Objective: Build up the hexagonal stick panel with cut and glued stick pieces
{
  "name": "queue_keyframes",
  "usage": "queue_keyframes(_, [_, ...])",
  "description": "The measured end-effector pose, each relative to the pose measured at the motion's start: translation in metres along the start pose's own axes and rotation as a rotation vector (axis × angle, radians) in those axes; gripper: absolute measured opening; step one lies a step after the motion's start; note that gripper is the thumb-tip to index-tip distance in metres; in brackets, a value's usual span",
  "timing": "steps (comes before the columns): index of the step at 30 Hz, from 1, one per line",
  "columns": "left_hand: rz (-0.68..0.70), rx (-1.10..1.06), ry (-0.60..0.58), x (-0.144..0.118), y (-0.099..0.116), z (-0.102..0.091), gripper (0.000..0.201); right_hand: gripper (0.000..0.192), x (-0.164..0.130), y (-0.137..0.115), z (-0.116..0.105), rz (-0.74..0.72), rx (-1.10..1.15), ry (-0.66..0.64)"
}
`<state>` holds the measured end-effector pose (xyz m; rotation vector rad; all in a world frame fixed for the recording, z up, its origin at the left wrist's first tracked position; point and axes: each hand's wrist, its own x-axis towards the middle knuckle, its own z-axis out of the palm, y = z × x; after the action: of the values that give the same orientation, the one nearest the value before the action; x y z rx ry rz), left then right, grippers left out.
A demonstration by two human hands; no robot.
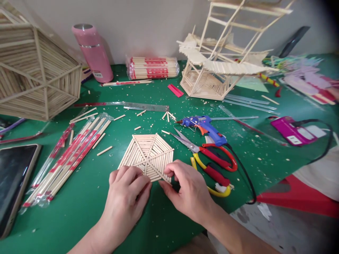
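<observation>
A flat hexagon panel of wooden sticks (147, 151) lies on the green table (79, 208) in front of me. My left hand (127, 197) rests palm down on the panel's near left edge, its fingers pressing on the sticks. At the near right corner, my right hand (185, 190) pinches the panel's edge between thumb and fingers. Red-handled scissors (212, 155) lie just right of the panel, with a blue glue gun (203, 127) behind them and yellow-and-red pliers (215, 181) close to my right hand.
Wrapped chopstick packs (71, 155) and a tablet (13, 180) lie at left. Behind stand a large stick hexagon (34, 74), a pink flask (92, 53), a chopstick bundle (152, 67), a stick pavilion model (219, 60). A steel ruler (145, 106) and stick offcuts lie mid-table. A purple box (291, 131) sits at right.
</observation>
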<state>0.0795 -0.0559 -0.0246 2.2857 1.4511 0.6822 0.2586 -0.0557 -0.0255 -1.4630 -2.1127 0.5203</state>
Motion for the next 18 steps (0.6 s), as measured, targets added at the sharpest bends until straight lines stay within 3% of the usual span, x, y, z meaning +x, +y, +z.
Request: queue_keyframes(18, [0.101,0.068,0.067,-0.009,0.0007,-0.0017,0.006,0.016,-0.001,-0.0008,-0.0001,-0.025,-0.012,0.018])
